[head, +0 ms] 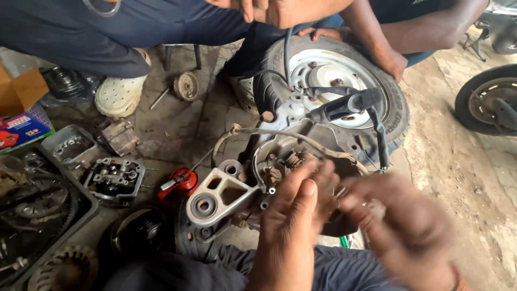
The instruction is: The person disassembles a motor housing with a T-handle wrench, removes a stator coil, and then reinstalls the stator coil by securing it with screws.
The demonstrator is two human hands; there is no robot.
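Working on the scooter engine case [237,188] lying on the concrete floor [458,178] against the rear wheel [334,81]. Left hand [293,215] fingers extended, touching the case's open centre. Right hand [404,226] motion-blurred beside it; can't tell its grip. Cylinder head [114,179] and red oil can [180,182] nearby.

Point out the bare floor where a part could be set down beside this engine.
Bare floor lies right of the rear wheel. A smaller patch sits between the white shoe and engine case. Left is crowded: cylinder head, tray.
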